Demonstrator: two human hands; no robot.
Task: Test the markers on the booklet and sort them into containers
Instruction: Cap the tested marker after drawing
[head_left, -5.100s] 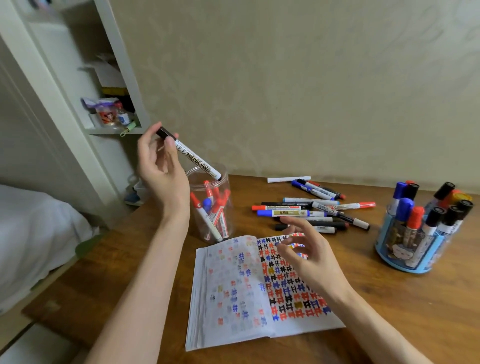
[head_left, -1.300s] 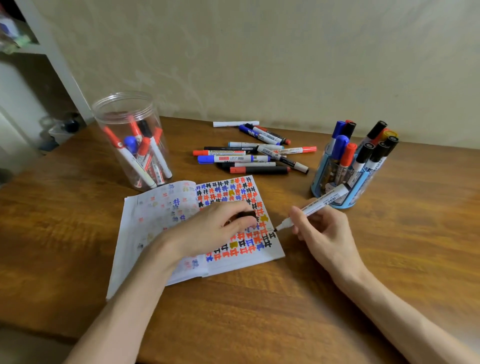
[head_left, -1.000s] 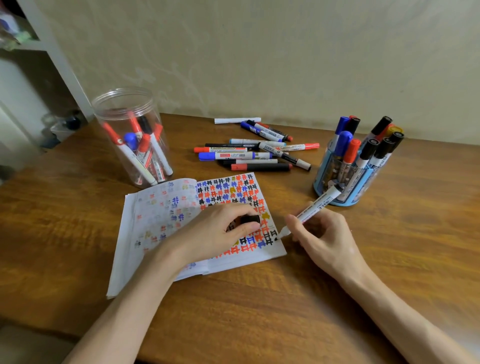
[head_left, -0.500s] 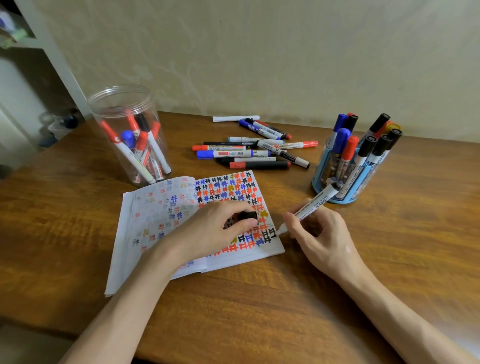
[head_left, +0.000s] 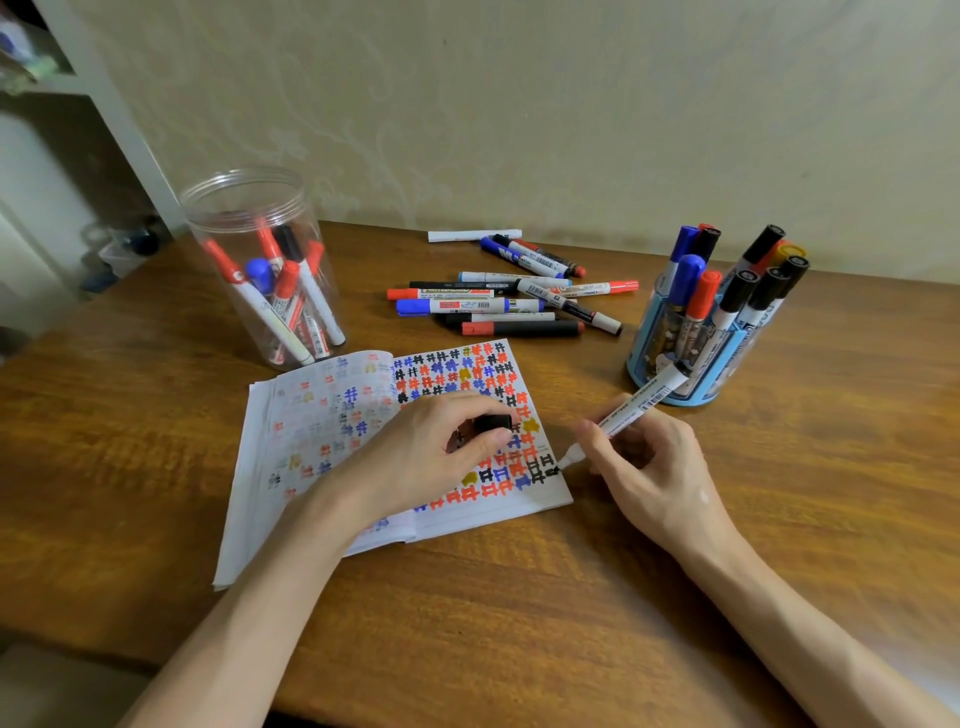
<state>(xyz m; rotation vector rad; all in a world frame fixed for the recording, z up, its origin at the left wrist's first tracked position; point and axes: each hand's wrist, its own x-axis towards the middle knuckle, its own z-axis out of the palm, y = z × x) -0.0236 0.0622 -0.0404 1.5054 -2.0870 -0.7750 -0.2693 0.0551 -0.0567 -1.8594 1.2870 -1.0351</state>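
Marker (head_left: 636, 410) back on the booklet (head_left: 322, 415) on the wooden table (head_left: 519, 597); right grip (head_left: 649, 467) clamps it, left grip (head_left: 426, 452) the cap (head_left: 492, 422).

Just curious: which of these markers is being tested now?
The white-barrelled marker in the right hand, bare tip on the booklet, its black cap in the left hand. Others lie loose or stand in the clear jar or blue holder.

One booklet (head_left: 291, 467), one jar (head_left: 244, 208), one holder (head_left: 727, 358)
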